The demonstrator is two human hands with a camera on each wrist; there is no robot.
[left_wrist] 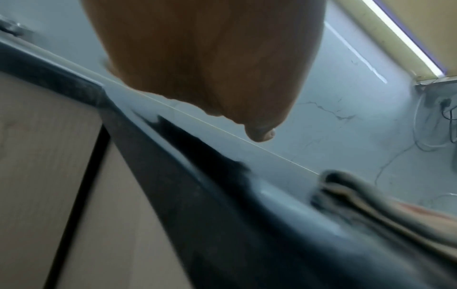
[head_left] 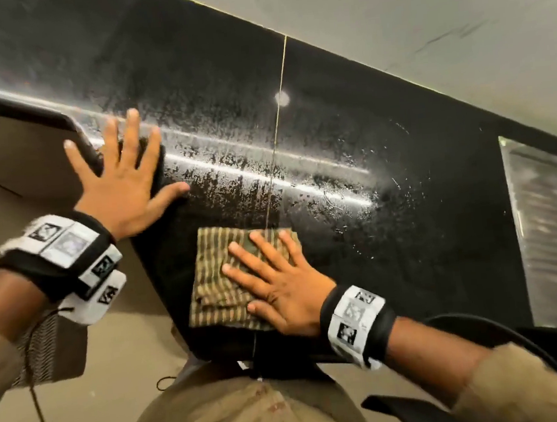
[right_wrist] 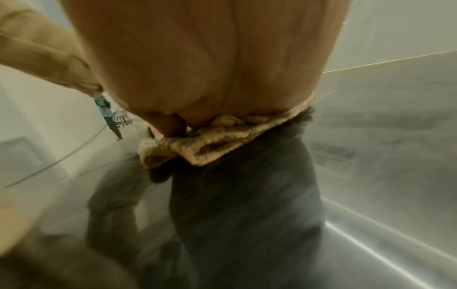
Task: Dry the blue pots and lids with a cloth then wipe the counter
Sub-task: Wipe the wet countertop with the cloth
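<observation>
On the near edge of the black counter [head_left: 383, 154], the folded striped cloth [head_left: 222, 276] is lying flat with the right hand [head_left: 280, 284] pressed on top of it, fingers straight and spread, so nothing's pinched, it's just a flat palm push. The left hand [head_left: 123, 180] is off to the left, also splayed wide and holding nothing, planted near the counter's edge like a brace. No blue pots or lids in any view, so my guess is this is the counter-wiping part. The far half of the counter looks streaky and wet. Handling-wise the cloth is soft and floppy, a few layers thick, and on that glossy wet stone it'll probably slide easily but could bunch or unfold if you drag it by a corner. I'd keep the palm over the middle of the fold and push from there.
</observation>
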